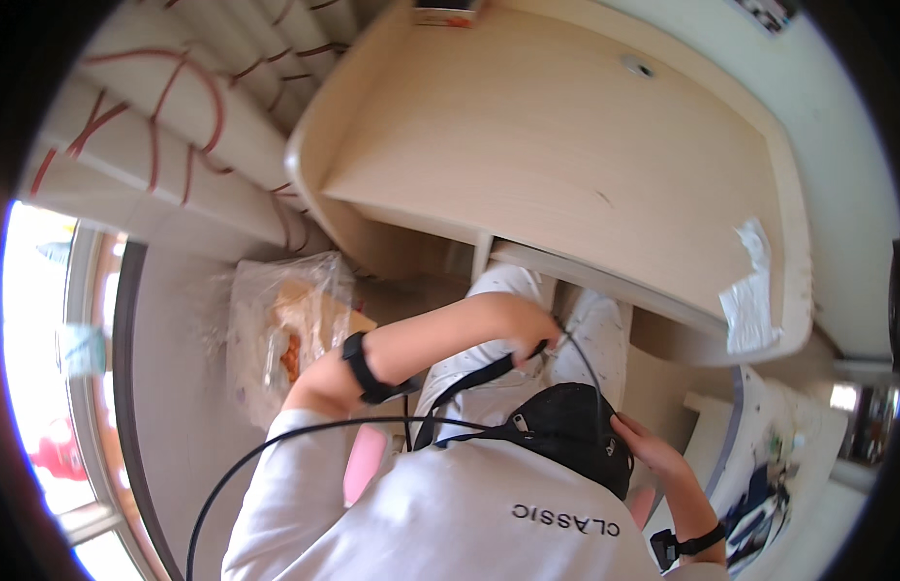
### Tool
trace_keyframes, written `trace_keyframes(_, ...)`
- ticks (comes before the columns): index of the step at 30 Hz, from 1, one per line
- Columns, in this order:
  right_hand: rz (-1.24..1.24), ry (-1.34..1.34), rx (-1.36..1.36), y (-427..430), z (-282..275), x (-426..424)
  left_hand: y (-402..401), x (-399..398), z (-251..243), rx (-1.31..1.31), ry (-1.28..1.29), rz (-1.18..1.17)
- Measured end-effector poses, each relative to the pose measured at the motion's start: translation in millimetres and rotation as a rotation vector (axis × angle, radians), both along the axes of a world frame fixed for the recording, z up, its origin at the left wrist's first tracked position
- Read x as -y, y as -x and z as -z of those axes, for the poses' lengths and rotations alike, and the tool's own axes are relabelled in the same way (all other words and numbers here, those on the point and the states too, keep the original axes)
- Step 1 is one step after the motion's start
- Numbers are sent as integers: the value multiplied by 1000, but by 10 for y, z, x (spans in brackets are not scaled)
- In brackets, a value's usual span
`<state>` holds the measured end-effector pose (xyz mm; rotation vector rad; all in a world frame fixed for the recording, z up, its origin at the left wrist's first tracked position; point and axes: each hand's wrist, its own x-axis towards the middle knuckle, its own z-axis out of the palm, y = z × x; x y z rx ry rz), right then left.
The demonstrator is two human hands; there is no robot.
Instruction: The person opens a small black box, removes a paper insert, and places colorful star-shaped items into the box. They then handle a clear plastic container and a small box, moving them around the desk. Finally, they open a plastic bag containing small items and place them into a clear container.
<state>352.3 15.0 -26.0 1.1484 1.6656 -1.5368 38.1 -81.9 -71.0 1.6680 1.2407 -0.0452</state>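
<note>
A black zippered waist bag [566, 428] rests across my lap against my white sweatshirt. My left hand [530, 327] is raised over my knees with its fingers closed on the bag's black strap [486, 372]; a thin black cable [586, 357] passes close by these fingers. At the bag's right side, my right hand [639, 439] lies against the edge with fingers partly extended, and the underside of that hand is hidden. A thicker black cable [275, 438] curves from the bag over my left sleeve. Each arm wears a black band with a small device.
Before me stands a light wooden desk [493, 145] with a crumpled white tissue [751, 305] at its right end and a small box [446, 13] at the far left. A clear plastic bag [290, 327] with things inside sits left of my legs, below a curtain [181, 138].
</note>
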Motion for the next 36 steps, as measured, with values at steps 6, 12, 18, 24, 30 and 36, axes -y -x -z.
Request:
trace_keyframes(6,-159,-7,-68,375,399,-122,-91,-385,-252,-215,-278,-187)
trace_keyframes(12,-462,103,-258,652,868,-300,-302,-168,-471,-241,-270,-463)
trace_keyframes(18,-352,310,-309,617,965,-450,-458,571,-566,-150,-313,-951)
trace_keyframes(24,-494,236,-264,849,1054,-528,-410,1856,-538,-47,-528,-1481)
trace_keyframes(30,-865,-195,-515,1109,1047,-418,-360,3449,-357,-1285,-261,-2113)
trace_keyframes(36,-791,-183,-497,1117,1056,-529,-136,3983,-12,-817,-365,-2248)
